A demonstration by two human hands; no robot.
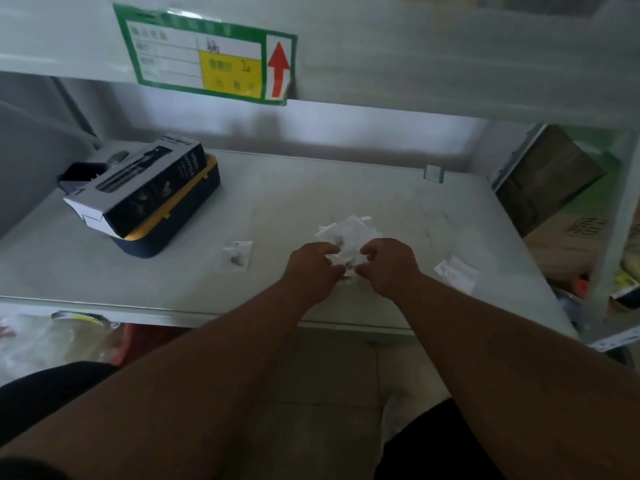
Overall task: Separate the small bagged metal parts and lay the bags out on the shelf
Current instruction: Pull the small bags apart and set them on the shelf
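On the shelf [311,188], near its front edge, we pinch the bunch of bags [346,233] with left hand [311,268] and right hand [389,266]. Separation is under way; two bags [237,254] lie apart. Next: pull one free without tearing.
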